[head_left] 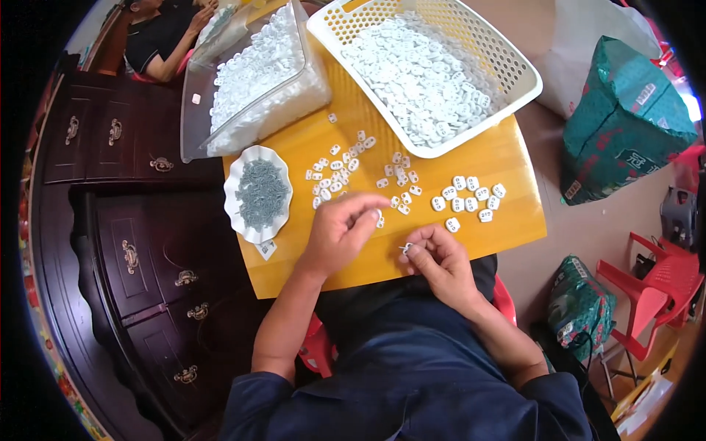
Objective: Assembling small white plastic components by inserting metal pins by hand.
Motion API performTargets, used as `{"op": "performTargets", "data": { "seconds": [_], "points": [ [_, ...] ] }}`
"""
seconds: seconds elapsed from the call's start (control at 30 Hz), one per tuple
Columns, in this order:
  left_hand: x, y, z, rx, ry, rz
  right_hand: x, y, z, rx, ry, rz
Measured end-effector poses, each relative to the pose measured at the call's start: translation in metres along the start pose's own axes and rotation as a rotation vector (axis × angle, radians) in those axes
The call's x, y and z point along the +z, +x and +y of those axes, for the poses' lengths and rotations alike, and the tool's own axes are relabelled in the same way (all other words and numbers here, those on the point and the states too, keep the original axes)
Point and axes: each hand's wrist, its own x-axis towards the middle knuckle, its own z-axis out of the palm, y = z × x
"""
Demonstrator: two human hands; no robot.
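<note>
In my right hand [445, 268] a small white plastic piece with thin pins sticking out [407, 249] is pinched between thumb and fingers, above the table's near edge. To its left, my left hand [340, 229] has its thumb and forefinger closed around a small white two-holed plastic piece [379, 218], partly hidden. Beyond my hands lie loose small white pieces [337, 176], with another loose cluster [398, 173] beside them. On the right are several larger rounded white pieces [471, 204] with dark marks. A scalloped white dish [234, 184] at left holds a heap of grey nail-like pins [262, 193].
On the far side of the yellow table [515, 169] stand a clear bin [195, 128] and a white perforated basket [522, 77], both full of white pieces. Dark drawers [121, 206] flank the left. Green bags [614, 132] and a red chair [651, 283] are at right. Another person [158, 44] sits far left.
</note>
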Motion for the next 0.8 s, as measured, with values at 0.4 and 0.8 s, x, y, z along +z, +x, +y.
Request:
{"op": "performTargets", "data": {
  "seconds": [0.4, 0.8],
  "points": [
    [0.037, -0.045, -0.009, -0.192, -0.468, -0.097, 0.000, -0.003, -0.001, -0.009, 0.042, -0.002],
    [0.020, -0.041, -0.015, -0.112, -0.258, -0.071, 0.000, -0.003, -0.005, -0.008, 0.065, -0.019]
  ]
}}
